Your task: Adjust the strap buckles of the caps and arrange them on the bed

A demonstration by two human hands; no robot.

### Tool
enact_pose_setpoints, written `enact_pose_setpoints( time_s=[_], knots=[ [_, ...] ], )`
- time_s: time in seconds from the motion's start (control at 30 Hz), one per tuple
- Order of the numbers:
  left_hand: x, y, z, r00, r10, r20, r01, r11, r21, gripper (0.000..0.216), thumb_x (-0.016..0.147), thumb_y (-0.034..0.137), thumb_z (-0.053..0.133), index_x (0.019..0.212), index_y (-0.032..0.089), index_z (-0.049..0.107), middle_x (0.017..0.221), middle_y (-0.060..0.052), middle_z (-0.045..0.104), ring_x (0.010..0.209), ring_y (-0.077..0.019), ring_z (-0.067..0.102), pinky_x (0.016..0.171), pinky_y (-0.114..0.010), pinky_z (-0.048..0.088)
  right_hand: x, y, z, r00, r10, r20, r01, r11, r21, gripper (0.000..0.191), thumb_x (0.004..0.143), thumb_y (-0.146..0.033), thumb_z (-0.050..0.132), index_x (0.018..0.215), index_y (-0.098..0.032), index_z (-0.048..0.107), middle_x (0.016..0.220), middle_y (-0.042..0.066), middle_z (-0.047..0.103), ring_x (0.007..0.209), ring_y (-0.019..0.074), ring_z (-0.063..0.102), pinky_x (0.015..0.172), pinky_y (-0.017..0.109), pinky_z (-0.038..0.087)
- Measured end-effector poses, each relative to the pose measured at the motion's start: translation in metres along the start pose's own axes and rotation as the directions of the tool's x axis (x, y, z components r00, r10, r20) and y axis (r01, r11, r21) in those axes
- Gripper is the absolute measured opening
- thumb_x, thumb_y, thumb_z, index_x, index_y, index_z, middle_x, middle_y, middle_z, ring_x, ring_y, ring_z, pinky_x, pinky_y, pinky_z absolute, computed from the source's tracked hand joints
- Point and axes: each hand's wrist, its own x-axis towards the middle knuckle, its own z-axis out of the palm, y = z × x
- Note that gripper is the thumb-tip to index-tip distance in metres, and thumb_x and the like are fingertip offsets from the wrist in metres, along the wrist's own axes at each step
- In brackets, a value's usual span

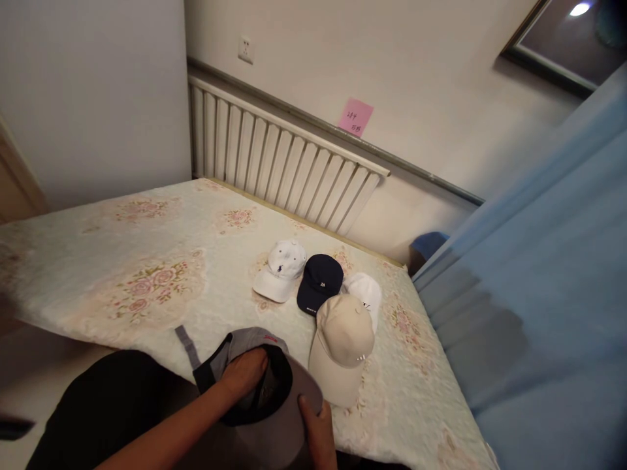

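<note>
I hold a grey cap (281, 427) upside down over the near edge of the bed. My left hand (243, 374) reaches into its dark lining with the fingers curled on the inner band. My right hand (318, 427) grips the brim from below, thumb on top. The cap's grey strap (187, 346) sticks out to the left. A beige cap (343, 343) lies just right of it on the mattress (147, 261). Behind sit a white cap (280, 269) with a small dark logo, a navy cap (319, 282) and another white cap (365, 292).
The flowered mattress fills the left and middle. A white radiator (279, 156) runs along the far wall, with a pink sticky note (356, 117) and a wall socket (245, 49) above it. A blue curtain (548, 294) hangs at the right.
</note>
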Motion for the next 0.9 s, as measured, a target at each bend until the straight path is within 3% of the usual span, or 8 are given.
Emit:
enact_pose_setpoints(
  time_s=[0.3, 0.63, 0.9],
  knots=[
    [-0.001, 0.000, -0.001, 1.000, 0.019, -0.013, -0.019, 1.000, -0.018, 0.042, 0.091, 0.031, 0.027, 0.098, 0.015, 0.065, 0.103, -0.014, 0.070, 0.097, -0.0279, 0.065, 0.084, -0.033, 0.046, -0.005, -0.012, 0.001, 0.999, 0.012, -0.029, -0.012, 1.000, -0.001, 0.063, 0.054, -0.061, 0.073, 0.092, -0.011, 0.073, 0.090, 0.014, 0.075, 0.092, 0.0329, 0.067, 0.086, 0.043, 0.052],
    [-0.002, 0.001, -0.001, 1.000, 0.008, -0.024, -0.008, 1.000, -0.011, 0.041, 0.092, 0.032, 0.027, 0.099, 0.017, 0.065, 0.104, -0.013, 0.070, 0.097, -0.0248, 0.065, 0.084, -0.030, 0.045, -0.003, -0.004, 0.000, 1.000, 0.008, -0.006, -0.008, 1.000, -0.014, 0.063, 0.058, -0.060, 0.071, 0.095, -0.009, 0.071, 0.093, 0.016, 0.074, 0.094, 0.0329, 0.067, 0.085, 0.043, 0.053],
    [-0.003, 0.002, -0.002, 1.000, 0.003, -0.019, -0.004, 1.000, -0.016, 0.044, 0.092, 0.032, 0.026, 0.099, 0.015, 0.066, 0.103, -0.015, 0.070, 0.096, -0.0297, 0.065, 0.084, -0.037, 0.047, 0.002, 0.005, -0.002, 1.000, 0.017, -0.004, -0.017, 1.000, -0.025, 0.065, 0.057, -0.061, 0.071, 0.096, -0.009, 0.072, 0.095, 0.016, 0.074, 0.096, 0.0342, 0.067, 0.087, 0.045, 0.052]
  ],
)
